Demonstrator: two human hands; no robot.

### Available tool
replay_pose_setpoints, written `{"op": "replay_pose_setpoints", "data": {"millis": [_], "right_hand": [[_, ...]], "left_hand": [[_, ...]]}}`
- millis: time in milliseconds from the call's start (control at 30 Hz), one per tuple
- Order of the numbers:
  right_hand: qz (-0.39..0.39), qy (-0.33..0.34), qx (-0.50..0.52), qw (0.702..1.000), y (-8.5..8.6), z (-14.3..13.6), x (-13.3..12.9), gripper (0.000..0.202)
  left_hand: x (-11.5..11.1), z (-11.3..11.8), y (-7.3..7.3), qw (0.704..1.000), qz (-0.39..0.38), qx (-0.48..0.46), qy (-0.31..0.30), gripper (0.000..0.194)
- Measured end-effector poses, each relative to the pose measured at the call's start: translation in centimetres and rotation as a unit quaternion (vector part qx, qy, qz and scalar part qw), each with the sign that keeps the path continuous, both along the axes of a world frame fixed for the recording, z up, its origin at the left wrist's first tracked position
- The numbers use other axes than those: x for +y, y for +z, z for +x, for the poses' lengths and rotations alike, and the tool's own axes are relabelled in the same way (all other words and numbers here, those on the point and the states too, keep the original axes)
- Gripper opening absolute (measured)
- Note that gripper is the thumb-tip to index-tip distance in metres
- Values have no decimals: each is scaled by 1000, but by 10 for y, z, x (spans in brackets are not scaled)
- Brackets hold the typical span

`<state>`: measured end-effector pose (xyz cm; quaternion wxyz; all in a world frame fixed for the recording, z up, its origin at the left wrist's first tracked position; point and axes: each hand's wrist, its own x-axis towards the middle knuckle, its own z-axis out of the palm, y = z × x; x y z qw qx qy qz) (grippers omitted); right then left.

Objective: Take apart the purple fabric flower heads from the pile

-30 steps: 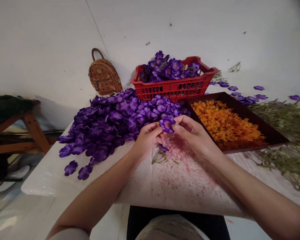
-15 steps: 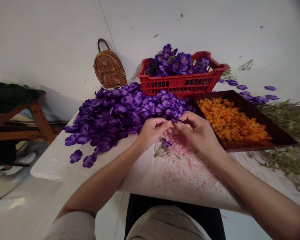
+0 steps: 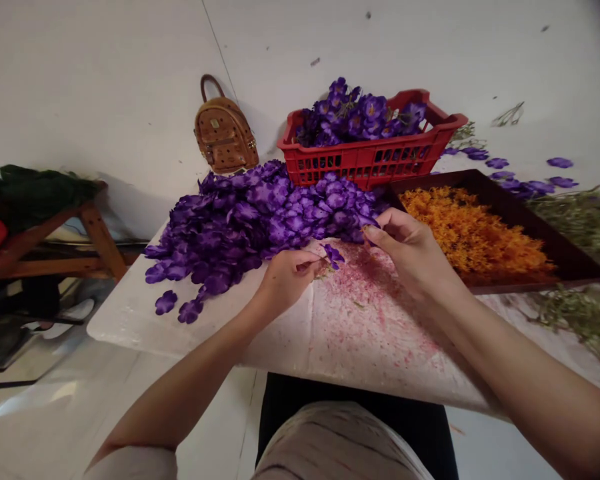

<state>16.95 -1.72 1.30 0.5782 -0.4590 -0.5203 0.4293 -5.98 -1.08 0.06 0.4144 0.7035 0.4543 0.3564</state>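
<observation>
My left hand (image 3: 291, 277) pinches a thin green stem whose small purple flower (image 3: 333, 256) points to the right, above the pink-speckled table. To the right of it, my right hand (image 3: 405, 243) is closed at the front edge of the petal heap, with thumb and forefinger pinching a purple petal piece (image 3: 371, 223). A large heap of purple petals (image 3: 240, 220) lies just beyond both hands. The shallow dark tray (image 3: 575, 257) with orange bits (image 3: 473, 230) is right beside my right hand.
Behind the heap stands a red basket (image 3: 360, 163) of purple flowers. A brown backpack (image 3: 226, 137) leans on the wall. Green stems (image 3: 580, 310) and loose petals (image 3: 523, 188) lie at the right. On the left is a wooden stand (image 3: 93, 230) with dark green material.
My hands have parted. My left hand has moved left and down and now holds the stem with the small flower, which lay on the table before.
</observation>
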Motion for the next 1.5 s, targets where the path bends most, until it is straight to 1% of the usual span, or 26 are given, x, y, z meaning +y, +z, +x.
{"op": "replay_pose_setpoints", "data": {"millis": [67, 100, 133, 200, 233, 267, 300, 367, 400, 500, 533, 600, 733, 767, 867, 967, 1167, 1267, 1333, 1400, 1433, 1500], "right_hand": [[-28, 11, 42, 999, 1, -1, -2, 39], [-44, 17, 61, 997, 2, -1, -3, 38], [-59, 23, 78, 995, 2, -2, -4, 38], [-87, 44, 112, 989, 1, -3, -6, 41], [-104, 60, 132, 984, 1, -4, -6, 42], [-123, 78, 153, 977, 1, -5, -7, 43], [-142, 92, 176, 970, 0, -6, -7, 43], [-171, 107, 221, 954, -1, -7, -8, 42], [-180, 108, 240, 948, -2, -7, -8, 41], [-182, 107, 271, 939, -3, -7, -7, 36], [-179, 108, 271, 939, -3, -7, -6, 35], [-175, 113, 266, 941, -3, -6, -6, 34], [-191, 106, 266, 939, -3, -5, -5, 34], [-196, 102, 269, 938, -3, -5, -5, 34], [-203, 88, 278, 935, -5, -5, -4, 36], [-198, 77, 279, 936, -6, -5, -3, 38], [-186, 95, 238, 948, -5, -7, -6, 40], [-178, 104, 186, 961, -5, -9, -8, 40], [-147, 81, 135, 976, -5, -11, -9, 38], [-104, 39, 92, 990, -6, -12, -10, 36], [-86, 21, 79, 993, -6, -12, -10, 36], [-67, 6, 69, 995, -7, -13, -9, 34]], "left_hand": [[12, 5, 2, 1000, 5, -5, -10, 42], [16, 9, 3, 1000, 11, -6, -4, 41], [19, 13, 4, 1000, 15, -16, 16, 35], [22, 23, 6, 997, 26, -25, 66, 11], [21, 27, 7, 995, 36, -19, 88, 8], [20, 32, 8, 993, 49, -7, 103, 15], [18, 35, 9, 992, 65, 9, 110, 17], [16, 39, 8, 989, 98, 31, 105, 10], [16, 40, 7, 989, 110, 32, 92, 5], [18, 40, 1, 993, 109, -3, 36, 13], [20, 39, -1, 995, 98, -18, 21, 15], [22, 38, -5, 996, 82, -38, 9, 18], [22, 36, -6, 996, 83, -30, 5, 27], [22, 35, -6, 996, 79, -30, 0, 26], [21, 34, -7, 997, 66, -45, -15, 16], [21, 34, -10, 997, 53, -53, -24, 17], [23, 36, -13, 996, 21, -88, 10, 9], [23, 36, -11, 993, 11, -112, 29, 10], [22, 37, -10, 992, 9, -120, 31, 11], [21, 38, -8, 992, 8, -121, 27, 11], [20, 39, -8, 992, 7, -121, 26, 11], [17, 41, -7, 992, 4, -124, 26, 12]]}}
